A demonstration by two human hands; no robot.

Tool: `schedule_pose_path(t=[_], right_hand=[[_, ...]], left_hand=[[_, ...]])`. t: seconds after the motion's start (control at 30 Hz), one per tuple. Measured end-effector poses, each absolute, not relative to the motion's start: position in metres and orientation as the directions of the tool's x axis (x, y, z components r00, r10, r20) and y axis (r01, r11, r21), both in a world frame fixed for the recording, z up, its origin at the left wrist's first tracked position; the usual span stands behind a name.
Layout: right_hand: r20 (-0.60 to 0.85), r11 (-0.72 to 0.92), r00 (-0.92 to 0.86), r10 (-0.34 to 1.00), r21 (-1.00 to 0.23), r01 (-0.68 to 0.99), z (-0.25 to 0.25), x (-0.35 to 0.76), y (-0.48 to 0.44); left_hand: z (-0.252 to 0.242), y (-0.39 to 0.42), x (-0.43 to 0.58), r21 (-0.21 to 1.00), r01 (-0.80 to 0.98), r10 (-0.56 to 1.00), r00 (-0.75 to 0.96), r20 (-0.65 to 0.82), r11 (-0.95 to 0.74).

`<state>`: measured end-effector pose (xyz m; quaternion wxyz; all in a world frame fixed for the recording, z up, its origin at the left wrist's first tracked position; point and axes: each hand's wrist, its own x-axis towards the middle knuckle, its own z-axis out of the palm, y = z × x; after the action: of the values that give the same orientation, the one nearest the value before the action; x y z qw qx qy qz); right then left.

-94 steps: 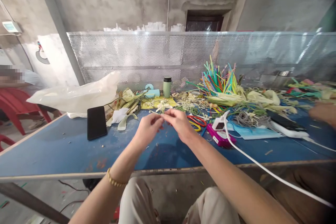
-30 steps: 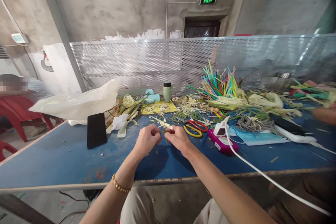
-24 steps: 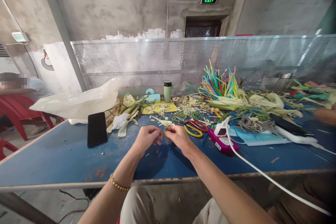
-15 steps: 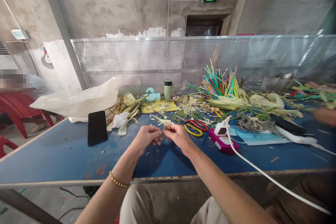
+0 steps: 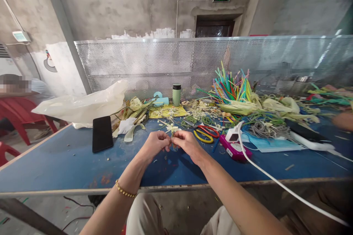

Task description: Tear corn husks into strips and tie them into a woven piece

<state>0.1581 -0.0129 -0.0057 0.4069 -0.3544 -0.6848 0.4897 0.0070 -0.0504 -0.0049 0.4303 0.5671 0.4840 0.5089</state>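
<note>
Your left hand and right hand meet low over the blue table, both pinched shut on one small pale strip. One black phone lies left, scissors just right. Beyond them stands one green flask.

a blue table carries a black phone lying flat at the left, a white plastic bag behind it, a green flask upright near the far edge, red and yellow scissors, a pink device with a white cable, and heaps of husks and coloured strips at the right.
</note>
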Motion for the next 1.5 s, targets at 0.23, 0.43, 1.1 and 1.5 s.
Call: schedule_pose_path(t=[0.23,0.43,1.1,1.5], right_hand=[[0.197,0.261,-0.388,0.901,-0.958,0.12,-0.0066,0.1585,-0.0123],[0.19,0.229,-0.382,0.904,-0.972,0.058,-0.0045,0.1578,-0.0147],[0.148,0.219,-0.433,0.889,-0.969,0.118,-0.0113,0.1582,-0.0118],[0.142,0.217,-0.414,0.899,-0.966,0.139,-0.0101,0.1587,-0.0118]], left_hand=[[-0.0049,-0.0497,0.0073,0.974,0.155,0.986,-0.005,0.168,-0.165],[-0.0036,-0.0518,0.0061,0.979,0.153,0.991,-0.007,0.137,-0.134],[-0.0094,-0.0484,0.0042,0.911,0.34,0.964,-0.045,0.264,-0.233],[-0.0094,-0.048,0.0046,0.899,0.35,0.958,-0.018,0.285,-0.261]])
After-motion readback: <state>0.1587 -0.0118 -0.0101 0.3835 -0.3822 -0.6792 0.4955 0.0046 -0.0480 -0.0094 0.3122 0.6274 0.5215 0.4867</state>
